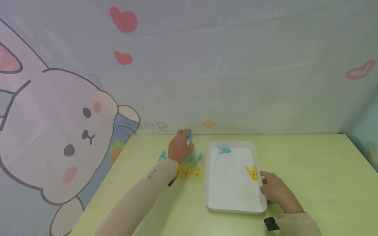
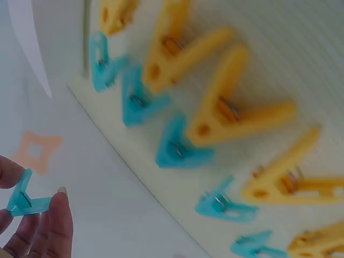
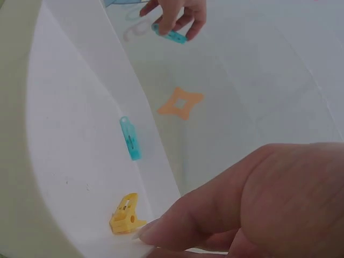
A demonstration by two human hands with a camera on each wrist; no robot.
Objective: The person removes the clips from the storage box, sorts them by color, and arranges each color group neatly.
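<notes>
A teal clothespin (image 1: 190, 135) is pinched between the thumb and fingers of my left hand (image 1: 179, 147), raised over the far side of the table. In the left wrist view, that held clothespin (image 2: 21, 201) has its legs spread in a V. My right hand (image 1: 276, 188) grips the right wall of a white tray (image 1: 230, 210), thumb at the rim. Inside the tray lie a teal clothespin (image 1: 225, 150) near the far end and a yellow clothespin (image 1: 252, 172) by the right wall, close to my right thumb (image 3: 161, 231).
Left of the tray, yellow clothespins (image 2: 242, 115) and teal clothespins (image 2: 180, 148) lie in two rows on the green table (image 1: 310, 170), partly hidden by my left arm in the head view. A printed cloth (image 1: 236, 65) hangs behind the table's far edge.
</notes>
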